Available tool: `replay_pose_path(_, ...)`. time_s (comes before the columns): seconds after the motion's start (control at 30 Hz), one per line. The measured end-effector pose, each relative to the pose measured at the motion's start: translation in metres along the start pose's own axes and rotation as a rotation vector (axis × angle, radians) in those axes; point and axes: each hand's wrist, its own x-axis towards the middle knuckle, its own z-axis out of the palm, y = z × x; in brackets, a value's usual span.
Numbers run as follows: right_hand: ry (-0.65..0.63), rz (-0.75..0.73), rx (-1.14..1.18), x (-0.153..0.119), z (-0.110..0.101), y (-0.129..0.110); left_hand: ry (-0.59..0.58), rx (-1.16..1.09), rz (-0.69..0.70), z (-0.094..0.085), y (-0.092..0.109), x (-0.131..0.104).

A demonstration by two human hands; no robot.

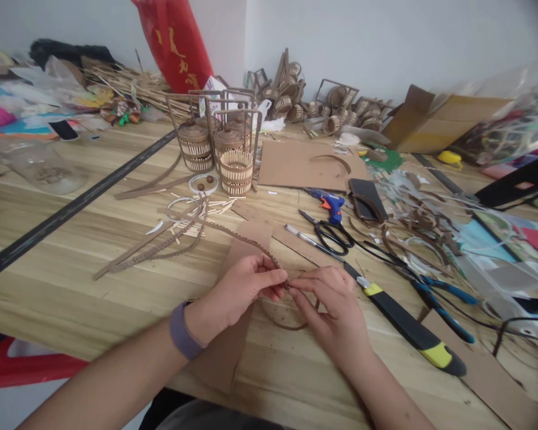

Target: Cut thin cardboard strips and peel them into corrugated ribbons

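Observation:
A long, thin brown strip [246, 239] with a notched edge runs from the pile of strips at the left to my fingers. My left hand [246, 280], with a purple band on its wrist, pinches the strip between thumb and fingers. Close on its right, my right hand [334, 304] has its fingertips closed on the same strip. A thin brown loop [287, 327] curves below the two hands. Beneath my left hand lies a cardboard piece [226, 352]. The fingertips nearly meet, and what lies between them is partly hidden.
Small slatted baskets [236, 173] stand ahead, near a cardboard sheet [296, 164]. On the right lie a blue glue gun [329, 203], black scissors [334, 236], a black-and-yellow cutter [407, 325] and pliers [443, 304]. A dark strip [80, 203] crosses the left side.

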Motion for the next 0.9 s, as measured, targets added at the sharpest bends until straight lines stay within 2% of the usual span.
replay_pose_path(0.1,0.009,-0.002,-0.004,0.000,0.000,-0.001,-0.011,0.001,-0.001,0.000,0.000,0.000)
replay_pose_path(0.27,0.102,-0.017,-0.109,-0.003,0.003,-0.007,-0.046,-0.023,-0.012,0.002,-0.004,0.001)
replay_pose_path(0.37,0.127,0.015,-0.175,-0.004,0.004,-0.007,-0.090,0.043,0.005,0.004,-0.005,0.000)
replay_pose_path(0.47,0.139,0.065,-0.238,-0.005,0.003,-0.005,-0.068,0.323,0.084,0.003,-0.004,-0.004)
replay_pose_path(0.6,0.134,0.077,-0.277,-0.005,0.003,-0.003,0.013,0.783,0.296,0.004,0.000,-0.010)
replay_pose_path(0.9,0.102,-0.059,-0.264,0.001,-0.003,-0.010,-0.028,1.155,0.595,0.008,0.000,-0.019)
